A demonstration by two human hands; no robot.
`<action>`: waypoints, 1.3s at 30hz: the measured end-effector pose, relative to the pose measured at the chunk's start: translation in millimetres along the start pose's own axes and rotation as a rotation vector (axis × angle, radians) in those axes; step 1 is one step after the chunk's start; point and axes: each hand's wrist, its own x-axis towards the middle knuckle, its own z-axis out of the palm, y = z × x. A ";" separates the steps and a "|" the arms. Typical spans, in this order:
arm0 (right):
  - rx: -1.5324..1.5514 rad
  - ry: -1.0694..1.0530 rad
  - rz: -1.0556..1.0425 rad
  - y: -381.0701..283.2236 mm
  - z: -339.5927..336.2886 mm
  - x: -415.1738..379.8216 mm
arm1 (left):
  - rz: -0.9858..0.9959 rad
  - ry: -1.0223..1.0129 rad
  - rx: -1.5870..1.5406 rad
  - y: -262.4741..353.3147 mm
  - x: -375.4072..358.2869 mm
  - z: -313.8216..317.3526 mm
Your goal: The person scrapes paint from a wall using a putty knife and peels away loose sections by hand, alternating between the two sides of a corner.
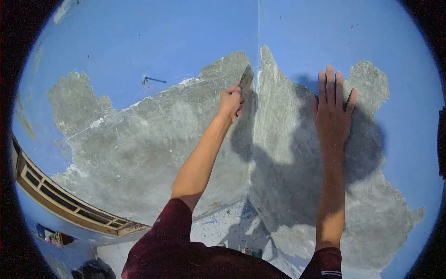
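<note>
Nearest, dark red sleeves (167, 242) at the bottom of the view, both arms stretched up and forward toward a corner where two walls meet. Below and between the arms, a pale floor (223, 228) littered with blue and white paint flakes.

Left hand (231, 103) curled tight around the handle of a scraper (246, 78), fingers folded over it, thumb side up. Blade angled up into the corner seam (258, 28), tip right at the line where blue paint (153, 37) still clings above bare grey plaster (139, 139). Held that way, seemingly, to push the edge under the remaining paint rather than gouge the wall; wrist straight with the forearm, so force runs along the arm.

Right hand (332, 109) empty, flat on the right-hand wall (288, 153), fingers straight and pressed close together, pointing up, thumb slightly apart. Palm on stripped plaster, well apart from the tool: probably a brace, steadying the body while the other arm works high.

Farther out, ragged edges of blue paint around the grey patch on both walls, a small dark mark or nail (146, 81) on the left wall above the stripped area. Far left and low, a brown wooden vent frame (69, 204) with slots, curved by the lens. Strong sunlight, arm shadows falling dark across the right-hand wall.
</note>
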 end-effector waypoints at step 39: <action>0.614 -0.033 -0.296 -63.9 46.6 -8.9 | -0.012 -0.057 0.061 82.6 -15.0 -18.8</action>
